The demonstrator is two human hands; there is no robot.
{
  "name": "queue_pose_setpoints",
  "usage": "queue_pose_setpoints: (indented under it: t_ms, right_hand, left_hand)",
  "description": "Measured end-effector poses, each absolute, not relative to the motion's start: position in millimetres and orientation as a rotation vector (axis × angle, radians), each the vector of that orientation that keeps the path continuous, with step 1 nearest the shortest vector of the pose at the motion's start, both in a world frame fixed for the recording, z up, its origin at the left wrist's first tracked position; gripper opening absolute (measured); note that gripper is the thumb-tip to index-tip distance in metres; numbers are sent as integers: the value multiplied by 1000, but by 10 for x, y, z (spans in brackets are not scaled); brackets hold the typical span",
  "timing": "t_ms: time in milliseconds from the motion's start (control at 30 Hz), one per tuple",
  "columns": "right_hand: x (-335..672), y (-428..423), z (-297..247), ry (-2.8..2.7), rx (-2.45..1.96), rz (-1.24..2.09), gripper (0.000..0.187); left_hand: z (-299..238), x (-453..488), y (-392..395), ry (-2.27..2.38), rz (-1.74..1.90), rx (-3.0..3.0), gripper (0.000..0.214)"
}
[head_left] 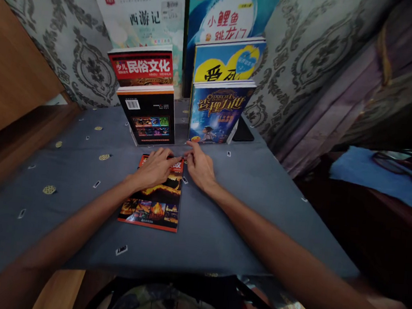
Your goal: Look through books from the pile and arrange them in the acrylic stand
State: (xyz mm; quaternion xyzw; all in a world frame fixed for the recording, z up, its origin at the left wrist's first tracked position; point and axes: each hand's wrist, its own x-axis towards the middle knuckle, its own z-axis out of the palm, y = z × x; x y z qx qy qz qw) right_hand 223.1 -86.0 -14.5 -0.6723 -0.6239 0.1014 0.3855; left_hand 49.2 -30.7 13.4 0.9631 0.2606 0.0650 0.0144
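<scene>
A thin book [158, 193] with a black and orange cover and small photos along its bottom lies flat on the grey-blue tablecloth [243, 216]. My left hand [155, 168] rests on its upper part, fingers stretched out, covering much of the title. At the book's top right corner is my right hand [201, 167], its index finger extended and the other fingers loosely bent; whether it touches the corner I cannot tell. Just beyond my hands, a black book [151, 117] with a barcode and a blue book [217, 109] stand upright in a clear stand [181, 135].
Behind them stand a red-titled book [143, 68], a yellow and blue book [229, 62] and two taller books, one pale [142, 19], one teal [237, 12]. A dark phone-like slab [243, 130] lies right of the stand. Glasses [391, 162] rest on blue cloth [353, 171] at right.
</scene>
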Motion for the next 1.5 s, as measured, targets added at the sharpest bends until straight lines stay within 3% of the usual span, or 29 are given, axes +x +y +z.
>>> queue_pose_setpoints:
  t_ms: [433,1133,1367,1500]
  right_hand:
    - [2246,-830,-151,-1754,-1685,288,37]
    - [2204,-853,-146,-1842,-1738,155,34]
    - [2077,-948,-99,-1981,-1709,39,29]
    - [1952,-990,-111,-2077,-1596,7,28]
  left_hand:
    - [108,421,-400,689,273,2991,49]
    - [250,-335,-1504,340,273,2799,54]
    - [91,-626,-991,704,515,2757,46]
    - [5,-722,-504,912,458,2747,43]
